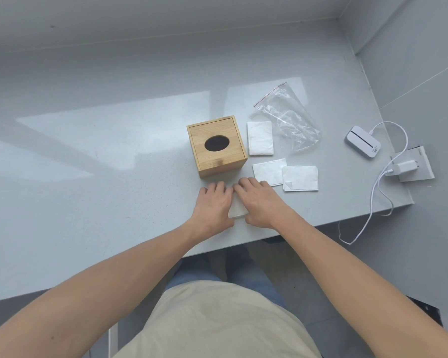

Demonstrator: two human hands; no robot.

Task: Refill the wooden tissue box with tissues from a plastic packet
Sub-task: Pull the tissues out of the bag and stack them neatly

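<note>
So I'm at this pale grey countertop (88, 156), kind of glossy, with light patches reflecting across it. It sits in a corner, plain grey walls (411, 60) behind it and on my right. Off at the right end there's a small white gadget (363, 142) with a dark line across its top, lying flat. A white cable (380, 197) runs from it, loops over the counter edge and comes back up to a white charger plug (404, 169). That plug rests on a little grey block (422, 166) near the edge. Below the counter I can see my beige shirt (217, 321) and blue jeans (259, 277).
</note>
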